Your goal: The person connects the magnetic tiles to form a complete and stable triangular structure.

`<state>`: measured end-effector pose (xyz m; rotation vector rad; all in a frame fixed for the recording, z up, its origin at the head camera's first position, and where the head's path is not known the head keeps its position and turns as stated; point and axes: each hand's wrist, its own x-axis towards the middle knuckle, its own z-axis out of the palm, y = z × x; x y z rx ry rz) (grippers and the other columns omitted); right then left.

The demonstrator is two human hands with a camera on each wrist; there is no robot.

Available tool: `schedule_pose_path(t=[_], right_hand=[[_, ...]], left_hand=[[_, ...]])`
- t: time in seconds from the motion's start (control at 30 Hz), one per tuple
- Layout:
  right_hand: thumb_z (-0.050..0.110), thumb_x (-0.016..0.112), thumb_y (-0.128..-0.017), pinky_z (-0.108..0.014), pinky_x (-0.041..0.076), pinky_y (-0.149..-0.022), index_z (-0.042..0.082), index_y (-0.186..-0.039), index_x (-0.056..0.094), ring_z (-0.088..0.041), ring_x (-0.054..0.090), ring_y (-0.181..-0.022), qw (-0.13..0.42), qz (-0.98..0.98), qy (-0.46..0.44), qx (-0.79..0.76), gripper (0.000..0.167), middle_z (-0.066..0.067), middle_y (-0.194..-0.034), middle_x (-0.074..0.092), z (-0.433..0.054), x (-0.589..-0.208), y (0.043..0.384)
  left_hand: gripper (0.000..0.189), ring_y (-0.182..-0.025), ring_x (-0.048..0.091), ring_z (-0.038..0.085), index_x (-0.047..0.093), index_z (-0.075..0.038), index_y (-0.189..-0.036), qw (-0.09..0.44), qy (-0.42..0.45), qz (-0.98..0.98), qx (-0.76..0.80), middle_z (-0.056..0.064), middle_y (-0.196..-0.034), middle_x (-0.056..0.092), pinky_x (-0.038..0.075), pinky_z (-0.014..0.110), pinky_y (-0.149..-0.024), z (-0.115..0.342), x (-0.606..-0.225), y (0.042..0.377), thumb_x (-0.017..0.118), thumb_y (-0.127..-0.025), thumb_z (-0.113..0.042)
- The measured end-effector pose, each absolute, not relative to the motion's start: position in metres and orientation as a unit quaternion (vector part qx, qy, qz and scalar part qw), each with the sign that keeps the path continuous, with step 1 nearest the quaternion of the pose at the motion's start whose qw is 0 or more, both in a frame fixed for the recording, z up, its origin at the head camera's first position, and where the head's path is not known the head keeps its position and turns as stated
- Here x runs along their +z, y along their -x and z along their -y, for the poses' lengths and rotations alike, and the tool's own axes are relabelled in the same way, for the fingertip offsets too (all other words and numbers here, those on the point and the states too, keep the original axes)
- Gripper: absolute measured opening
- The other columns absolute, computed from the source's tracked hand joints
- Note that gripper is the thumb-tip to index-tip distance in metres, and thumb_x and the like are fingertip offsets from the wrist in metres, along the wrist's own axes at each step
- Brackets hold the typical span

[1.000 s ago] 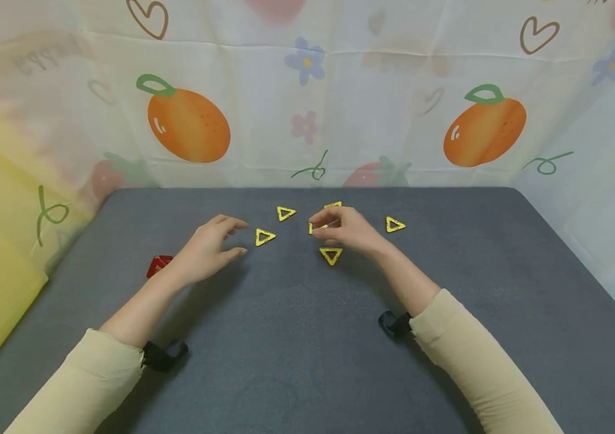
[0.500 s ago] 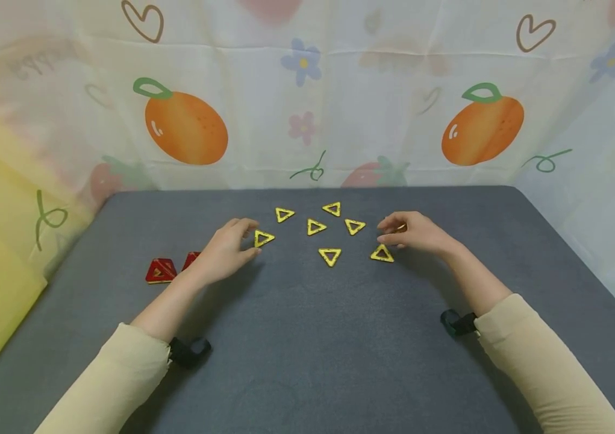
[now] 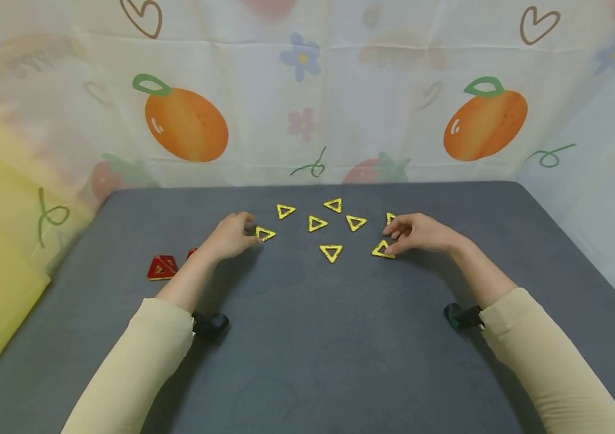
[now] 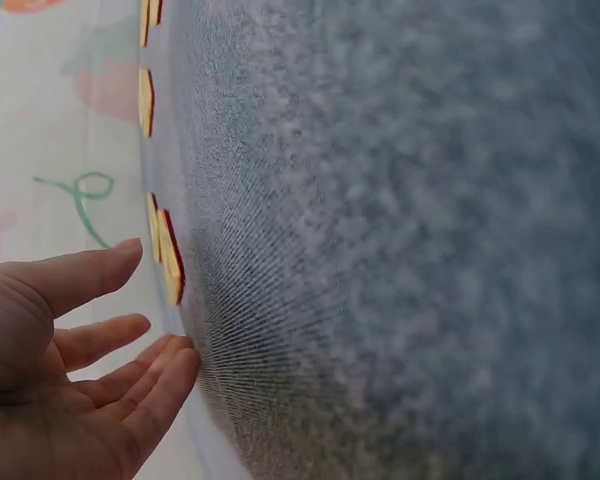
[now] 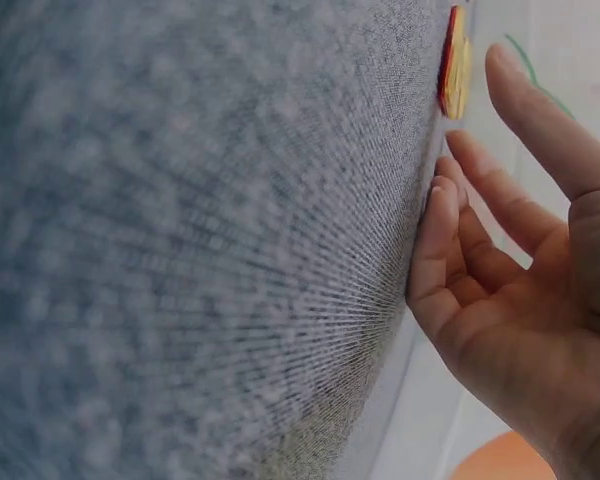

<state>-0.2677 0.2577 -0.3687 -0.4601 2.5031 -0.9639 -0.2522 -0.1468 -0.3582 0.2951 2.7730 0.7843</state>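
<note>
My left hand [image 3: 231,236] reaches to a yellow triangle piece with a hollow middle [image 3: 269,234], thumb and fingers apart at its left side. In the left wrist view the fingers [image 4: 145,400] are loosely bent and hold nothing. My right hand [image 3: 421,232] hovers at another yellow triangle [image 3: 379,249], its thumb overlapping that piece's right corner in the head view. The right wrist view shows the thumb [image 5: 540,125] and fingers spread, with a red-edged yellow piece [image 5: 455,65] beyond them; contact cannot be told. A further triangle [image 3: 390,217] is partly covered by the right hand.
Between the hands lie several more yellow triangles, one of them nearest me [image 3: 331,252]. Red triangle pieces [image 3: 162,268] lie left of the left forearm, one partly hidden by it. The grey table [image 3: 307,337] ends at a printed cloth [image 3: 264,120] behind.
My right hand has moved right, away from the middle triangles, uncovering them; more yellow pieces now show at the right. The left hand has moved slightly right, up to its nearest triangle.
</note>
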Motion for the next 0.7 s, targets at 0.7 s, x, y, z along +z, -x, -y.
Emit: schedule_pose_path(t=[0.7], right_hand=[[0.03, 0.08, -0.083, -0.034, 0.043, -0.082, 0.007, -0.128, 0.058, -0.021, 0.047, -0.098, 0.213, -0.908, 0.183, -0.312, 0.055, -0.012, -0.111, 0.052, -0.252, -0.366, 0.266]], left_hand=[[0.048, -0.122, 0.052, 0.039, 0.055, 0.002, -0.132, 0.079, -0.015, -0.941, 0.33, 0.024, -0.13, 0.057, 0.043, 0.049, -0.104, 0.139, -0.378, 0.261, 0.07, -0.092, -0.019]])
